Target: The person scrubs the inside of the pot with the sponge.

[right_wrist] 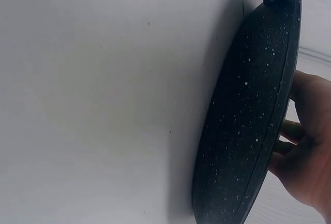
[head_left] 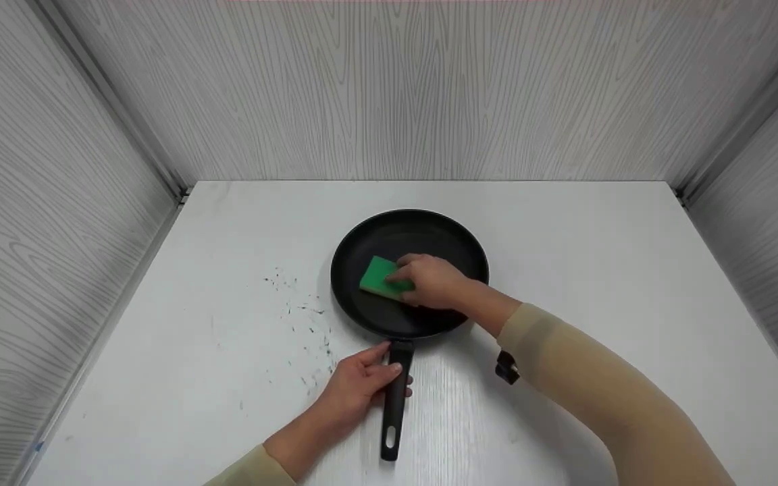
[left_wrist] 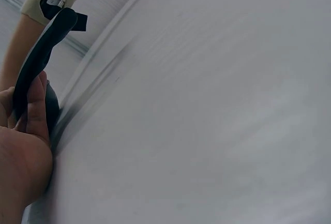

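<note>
A black frying pan (head_left: 423, 233) sits on the white table, its handle (head_left: 394, 412) pointing toward me. My left hand (head_left: 360, 385) grips that handle close to the pan, thumb on top and fingertips showing on the far side. Inside the pan, my right hand (head_left: 433, 280) holds a green sponge (head_left: 377, 273) against the bottom. In the left wrist view the left hand (left_wrist: 26, 151) is wrapped about the handle (left_wrist: 44, 48). From the right wrist view, the pan's speckled outer side (right_wrist: 243, 110) hides the sponge and most of the right fingers.
Dark crumbs or flecks (head_left: 308, 317) lie scattered on the table (head_left: 598, 270) left of the pan. Grey wood-grain panels (head_left: 429, 88) rise behind and at both sides. A small black device (head_left: 507, 368) sits at the right sleeve.
</note>
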`<state>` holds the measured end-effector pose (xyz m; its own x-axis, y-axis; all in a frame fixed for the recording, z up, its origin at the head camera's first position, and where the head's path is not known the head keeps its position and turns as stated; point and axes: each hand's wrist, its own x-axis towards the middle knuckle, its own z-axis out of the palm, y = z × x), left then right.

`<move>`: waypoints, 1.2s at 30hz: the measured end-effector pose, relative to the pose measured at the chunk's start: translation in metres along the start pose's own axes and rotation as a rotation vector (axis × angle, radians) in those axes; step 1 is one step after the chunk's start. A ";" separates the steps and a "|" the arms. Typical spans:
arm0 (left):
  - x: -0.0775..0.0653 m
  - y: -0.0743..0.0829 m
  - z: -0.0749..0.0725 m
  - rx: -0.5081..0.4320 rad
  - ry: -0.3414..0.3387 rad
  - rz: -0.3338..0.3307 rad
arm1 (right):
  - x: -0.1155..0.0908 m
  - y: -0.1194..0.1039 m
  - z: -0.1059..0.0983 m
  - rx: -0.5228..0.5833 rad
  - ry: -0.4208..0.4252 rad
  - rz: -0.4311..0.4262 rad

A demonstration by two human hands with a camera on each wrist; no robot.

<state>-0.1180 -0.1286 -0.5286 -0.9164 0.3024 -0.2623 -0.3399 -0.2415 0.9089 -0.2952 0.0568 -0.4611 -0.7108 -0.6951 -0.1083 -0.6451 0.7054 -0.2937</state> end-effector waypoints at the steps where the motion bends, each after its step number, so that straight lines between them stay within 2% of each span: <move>1: 0.000 0.000 0.000 -0.003 0.000 0.000 | 0.000 0.002 0.000 0.000 0.002 0.006; 9: 0.000 0.001 0.000 0.002 0.007 -0.008 | -0.008 0.013 -0.007 0.042 0.038 0.006; 15: 0.000 0.002 -0.001 0.002 -0.003 -0.007 | -0.022 0.018 -0.022 0.068 0.099 -0.022; 24: 0.000 0.001 0.000 0.017 0.018 0.003 | -0.053 0.033 -0.049 0.104 0.172 -0.048; 36: 0.000 0.000 -0.001 0.022 0.017 0.012 | -0.096 0.070 -0.076 0.128 0.215 0.019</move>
<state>-0.1182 -0.1290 -0.5288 -0.9239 0.2835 -0.2570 -0.3246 -0.2250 0.9187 -0.2933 0.1839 -0.3986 -0.7743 -0.6270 0.0853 -0.6002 0.6851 -0.4128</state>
